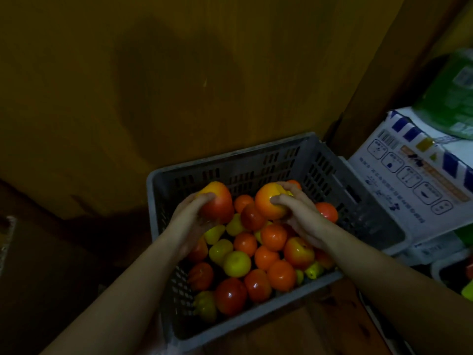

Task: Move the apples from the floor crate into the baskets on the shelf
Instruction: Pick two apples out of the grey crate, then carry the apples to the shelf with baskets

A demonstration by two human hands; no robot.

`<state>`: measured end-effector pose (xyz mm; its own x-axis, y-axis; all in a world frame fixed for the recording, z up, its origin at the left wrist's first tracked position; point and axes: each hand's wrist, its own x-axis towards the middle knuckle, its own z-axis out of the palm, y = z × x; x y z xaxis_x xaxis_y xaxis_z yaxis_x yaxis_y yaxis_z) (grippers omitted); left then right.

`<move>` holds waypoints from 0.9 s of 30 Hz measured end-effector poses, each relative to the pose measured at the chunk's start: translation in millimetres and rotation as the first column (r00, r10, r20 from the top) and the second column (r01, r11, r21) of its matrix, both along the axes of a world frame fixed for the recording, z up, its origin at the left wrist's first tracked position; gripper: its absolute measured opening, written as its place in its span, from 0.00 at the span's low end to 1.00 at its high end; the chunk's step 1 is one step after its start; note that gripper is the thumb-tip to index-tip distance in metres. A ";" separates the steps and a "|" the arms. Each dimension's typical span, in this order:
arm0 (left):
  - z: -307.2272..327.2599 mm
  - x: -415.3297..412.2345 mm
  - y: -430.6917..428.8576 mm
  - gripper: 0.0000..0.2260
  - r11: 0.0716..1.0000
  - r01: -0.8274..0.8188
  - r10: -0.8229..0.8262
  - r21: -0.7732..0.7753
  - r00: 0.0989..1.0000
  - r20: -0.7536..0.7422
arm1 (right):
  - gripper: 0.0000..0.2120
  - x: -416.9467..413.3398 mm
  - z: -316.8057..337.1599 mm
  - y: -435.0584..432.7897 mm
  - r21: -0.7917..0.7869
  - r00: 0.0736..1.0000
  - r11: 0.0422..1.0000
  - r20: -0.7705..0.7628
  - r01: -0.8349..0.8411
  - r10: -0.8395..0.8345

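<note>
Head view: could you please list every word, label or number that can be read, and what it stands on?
Nothing is legible.
White carton: barcode, pictogram boxes and rows of print, all too blurred to read.
Green package: pale label, too blurred to read.
Grey crate: no text visible.

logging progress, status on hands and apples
Left hand grips an apple. Right hand grips a second apple. Both above the crate, fruit heaped inside. Nothing blocking.
</note>
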<state>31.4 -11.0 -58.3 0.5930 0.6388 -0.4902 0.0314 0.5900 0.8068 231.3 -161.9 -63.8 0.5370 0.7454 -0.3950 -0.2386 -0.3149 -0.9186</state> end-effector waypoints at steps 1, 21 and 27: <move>-0.6 0.1 1.0 0.18 0.998 -0.016 0.018 -0.057 1.000 0.023 | 0.29 -0.2 0.2 0.6 0.023 1.000 1.000 -0.010 -0.016 0.016; 64.9 20.7 32.6 0.16 0.992 0.056 -0.056 0.110 0.998 -0.004 | 0.29 30.3 85.6 12.8 0.140 0.995 0.986 -0.045 0.093 -0.087; 241.1 40.3 26.8 0.30 0.935 0.131 -0.139 0.329 0.990 0.001 | 0.38 52.1 262.1 -9.8 0.148 0.967 0.965 0.105 0.216 -0.233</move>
